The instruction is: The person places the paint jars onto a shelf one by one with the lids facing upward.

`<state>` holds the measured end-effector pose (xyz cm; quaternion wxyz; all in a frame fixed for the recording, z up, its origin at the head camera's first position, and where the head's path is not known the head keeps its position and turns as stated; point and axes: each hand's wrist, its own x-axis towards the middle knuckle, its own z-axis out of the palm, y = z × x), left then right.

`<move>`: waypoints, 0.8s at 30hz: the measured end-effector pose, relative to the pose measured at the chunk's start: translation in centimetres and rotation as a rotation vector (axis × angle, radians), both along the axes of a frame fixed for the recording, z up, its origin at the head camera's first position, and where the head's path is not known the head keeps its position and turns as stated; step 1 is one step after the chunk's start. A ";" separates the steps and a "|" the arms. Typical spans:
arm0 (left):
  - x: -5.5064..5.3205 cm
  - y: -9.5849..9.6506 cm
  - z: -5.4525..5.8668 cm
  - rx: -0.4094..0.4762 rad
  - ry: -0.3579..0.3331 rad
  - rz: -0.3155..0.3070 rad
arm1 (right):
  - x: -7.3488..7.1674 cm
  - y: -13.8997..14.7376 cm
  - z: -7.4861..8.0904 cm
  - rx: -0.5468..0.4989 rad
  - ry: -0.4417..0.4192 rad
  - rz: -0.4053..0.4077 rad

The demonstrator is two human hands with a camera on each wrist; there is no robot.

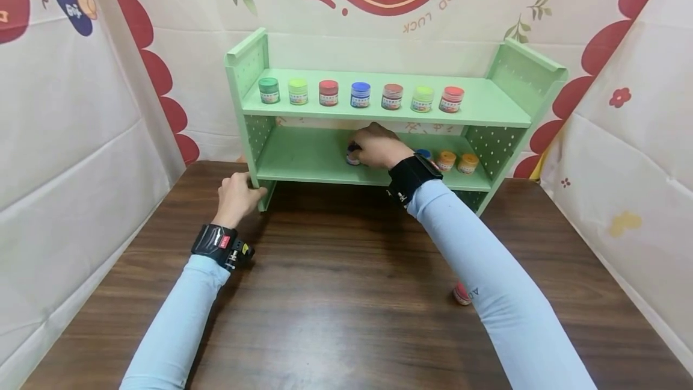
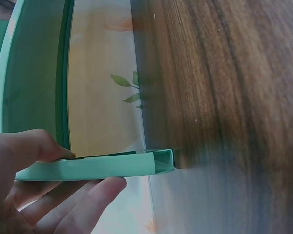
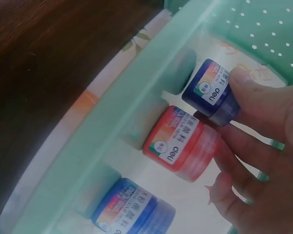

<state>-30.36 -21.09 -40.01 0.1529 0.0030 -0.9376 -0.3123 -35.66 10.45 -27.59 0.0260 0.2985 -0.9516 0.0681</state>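
Note:
My right hand (image 1: 379,145) reaches onto the lower board of a light green two-tier rack (image 1: 303,149) and pinches a dark blue paint jar (image 3: 210,90) between thumb and fingers. In the right wrist view that jar is close over the board, beside a red paint jar (image 3: 173,141), with a blue paint jar (image 3: 132,204) further along. My left hand (image 1: 237,197) grips the rack's left side panel (image 2: 97,167) low down, thumb on one face and fingers on the other.
Several paint jars line the upper board, from a dark green jar (image 1: 269,90) to a red-lidded one (image 1: 451,99). Two orange-yellow jars (image 1: 446,160) stand at the lower board's right end. Another red jar (image 1: 462,294) is on the brown table (image 1: 325,287), partly behind my right sleeve.

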 end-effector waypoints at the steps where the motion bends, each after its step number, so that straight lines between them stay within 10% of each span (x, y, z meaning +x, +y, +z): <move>1: 0.0 0.0 0.0 0.004 -0.004 0.002 | -0.1 0.0 -0.1 0.000 0.000 0.000; 24: 0.0 0.2 0.1 0.012 -0.016 0.003 | 0.4 -0.5 -0.1 0.075 0.032 -0.030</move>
